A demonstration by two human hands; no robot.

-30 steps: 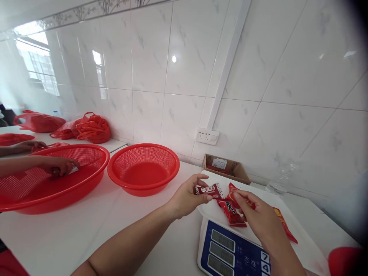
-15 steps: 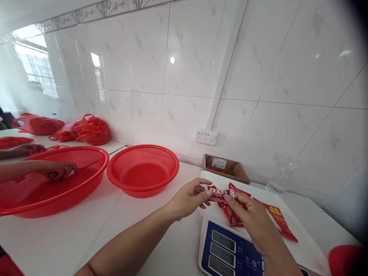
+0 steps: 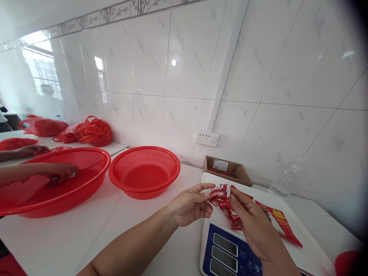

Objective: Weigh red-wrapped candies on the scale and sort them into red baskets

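Now crumpled tighter: small red foil candy wrapper (image 3: 219, 193), pinched between left hand (image 3: 189, 204) and right hand (image 3: 249, 220) fingertips, above white-topped blue digital scale (image 3: 304, 245), more red packets (image 3: 277, 222) lying on it.

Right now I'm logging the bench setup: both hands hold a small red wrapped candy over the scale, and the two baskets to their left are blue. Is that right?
Not quite. The head view shows both mesh baskets, the smaller basket and the larger basket, are red, not blue. The rest stands: left hand and right hand hold the red wrapped candy over the scale.

Two red baskets (image 3: 143, 174) (image 3: 86, 165), red bags (image 3: 92, 132), cardboard box (image 3: 227, 170), perhaps a clear bottle (image 3: 283, 180).
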